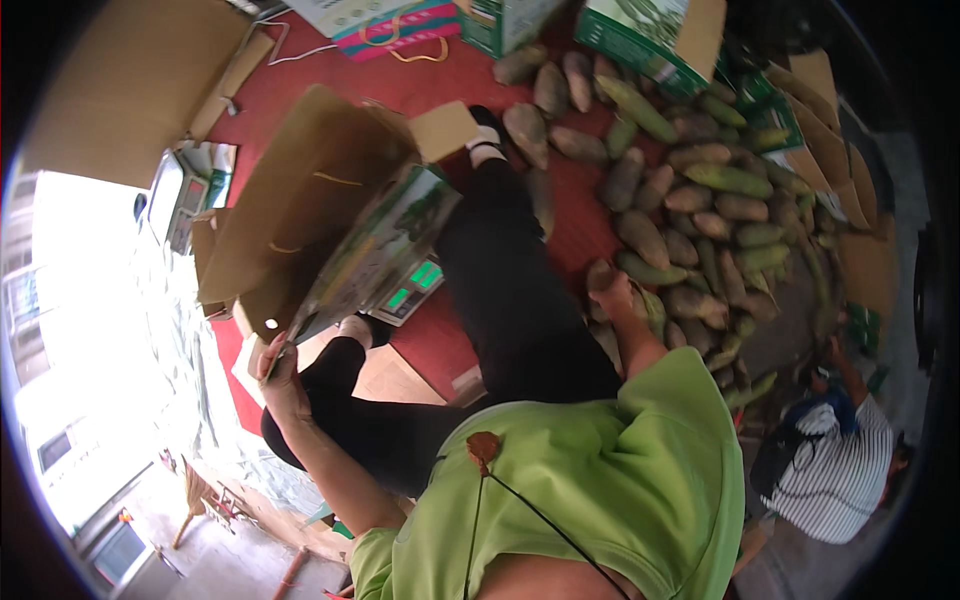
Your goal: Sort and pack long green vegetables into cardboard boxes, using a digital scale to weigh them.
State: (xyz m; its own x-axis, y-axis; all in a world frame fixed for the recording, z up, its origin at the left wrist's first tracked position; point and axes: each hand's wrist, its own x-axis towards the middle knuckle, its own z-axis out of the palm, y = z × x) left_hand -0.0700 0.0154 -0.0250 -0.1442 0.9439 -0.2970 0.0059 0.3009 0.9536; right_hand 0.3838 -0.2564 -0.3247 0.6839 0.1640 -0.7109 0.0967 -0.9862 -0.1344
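My left hand (286, 388) is closed on the near edge of an open cardboard box (300, 190). The box is brown inside, with a printed green and white outer side and cord handles, and stands tilted by my legs. Partly hidden under it is a scale (408, 296) with lit green displays. On the other side, my right hand (618, 298) grips a brownish, elongated root vegetable (601, 274) at the edge of a large heap of green and brown root vegetables (690, 200). Most of its fingers are hard to make out.
A red mat (430, 345) lies under my legs. Printed cartons (650, 40) and a pink-and-blue striped bag (395, 35) stand at the far side. Another person in a striped shirt (835, 475) is at the right by the heap. A broom (192, 500) stands lower left.
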